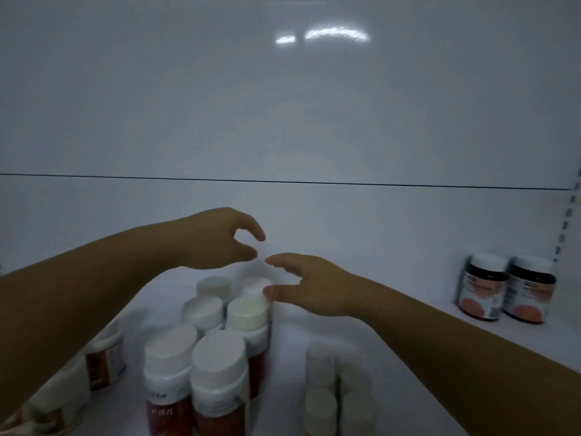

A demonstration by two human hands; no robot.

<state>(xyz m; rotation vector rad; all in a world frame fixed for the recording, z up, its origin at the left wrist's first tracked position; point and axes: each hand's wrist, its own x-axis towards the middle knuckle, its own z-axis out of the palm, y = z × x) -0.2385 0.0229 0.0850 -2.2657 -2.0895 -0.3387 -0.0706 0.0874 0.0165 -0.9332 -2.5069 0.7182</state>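
From the head view, both hands hold nothing. The left hand (pixel 220 240) hovers with its fingers loosely curved and a gap between thumb and forefinger. The right hand (pixel 314 286) is spread, fingers reaching towards the left one, the two close but apart.

A cluster of white-capped bottles (pixel 217 357) with reddish labels stands upright just below both hands. The right thumb is at the cap of the back-right bottle (pixel 256 284); whether it touches cannot be told.

The bottles stand on a white shelf (pixel 283 357) before a glossy white back panel (pixel 283 105). Smaller pale bottles (pixel 339 388) stand near, under the right forearm; tubs (pixel 103 357) sit under the left forearm; two dark-lidded jars (pixel 506 287) stand well apart at the right, beside a slotted upright (pixel 566 221).
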